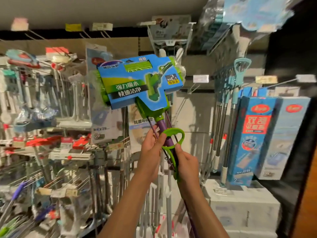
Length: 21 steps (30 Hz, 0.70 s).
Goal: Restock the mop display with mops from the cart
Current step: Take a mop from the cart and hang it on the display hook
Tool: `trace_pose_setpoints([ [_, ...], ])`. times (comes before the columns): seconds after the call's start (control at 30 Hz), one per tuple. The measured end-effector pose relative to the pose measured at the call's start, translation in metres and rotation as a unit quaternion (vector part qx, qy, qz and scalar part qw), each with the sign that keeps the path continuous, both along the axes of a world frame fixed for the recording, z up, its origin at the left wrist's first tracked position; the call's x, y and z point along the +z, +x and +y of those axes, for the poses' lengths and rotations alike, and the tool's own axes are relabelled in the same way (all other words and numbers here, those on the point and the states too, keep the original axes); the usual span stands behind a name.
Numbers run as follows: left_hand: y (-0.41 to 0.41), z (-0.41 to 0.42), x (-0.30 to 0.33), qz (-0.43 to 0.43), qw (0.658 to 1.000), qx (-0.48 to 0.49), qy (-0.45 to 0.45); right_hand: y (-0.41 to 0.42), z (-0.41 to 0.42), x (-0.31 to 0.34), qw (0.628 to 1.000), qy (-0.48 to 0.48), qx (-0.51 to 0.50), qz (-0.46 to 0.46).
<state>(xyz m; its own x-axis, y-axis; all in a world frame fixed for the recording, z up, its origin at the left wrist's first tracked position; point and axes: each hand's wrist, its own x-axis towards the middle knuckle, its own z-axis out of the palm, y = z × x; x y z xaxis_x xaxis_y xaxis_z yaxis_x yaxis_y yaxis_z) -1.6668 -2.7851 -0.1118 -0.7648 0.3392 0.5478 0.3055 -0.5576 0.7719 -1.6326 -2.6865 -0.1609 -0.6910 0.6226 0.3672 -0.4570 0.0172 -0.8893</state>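
One mop is held up in front of the display, head uppermost and tilted to the left, its purple pole running down between two hands. Its head is wrapped in one blue card sleeve printed with a green sponge mop and white characters, and green sponge shows at both ends of the sleeve. The left hand curls round the purple pole just below the green neck, fingers wrapped on the pole and the thin rods beside it. The right hand grips lower, thumb up against the green squeeze lever, whose loop sits between the two hands. Behind the mop head, wire hooks jut from the back panel, and one hook carries a pale packaged item. To the right, two tall blue boxes stand side by side on white cartons, touching each other. Just left of them hang steel-handled mops, perhaps four or five; the blur makes the count unsure. One teal lever rises above them. On the left, racks hold many small cleaning tools, too smeared to count.
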Motion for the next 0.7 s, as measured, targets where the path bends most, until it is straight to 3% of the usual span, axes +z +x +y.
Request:
trace_pose_setpoints([
  [0.13, -0.012, 0.008, 0.012, 0.016, 1.000, -0.022, 0.005, -0.003, 0.001, 0.015, 1.000, -0.007, -0.014, 0.013],
  [0.4, -0.053, 0.021, 0.021, -0.033, 0.998, -0.055, 0.006, -0.022, 0.002, 0.027, 0.998, -0.059, 0.024, -0.008],
  [0.57, -0.075, 0.029, 0.012, -0.075, 0.993, -0.091, -0.004, -0.028, 0.013, 0.017, 0.997, 0.002, -0.006, -0.080],
  [0.7, -0.079, 0.041, -0.002, -0.080, 0.990, -0.112, -0.031, -0.033, 0.031, 0.023, 0.997, 0.017, -0.052, -0.047],
])
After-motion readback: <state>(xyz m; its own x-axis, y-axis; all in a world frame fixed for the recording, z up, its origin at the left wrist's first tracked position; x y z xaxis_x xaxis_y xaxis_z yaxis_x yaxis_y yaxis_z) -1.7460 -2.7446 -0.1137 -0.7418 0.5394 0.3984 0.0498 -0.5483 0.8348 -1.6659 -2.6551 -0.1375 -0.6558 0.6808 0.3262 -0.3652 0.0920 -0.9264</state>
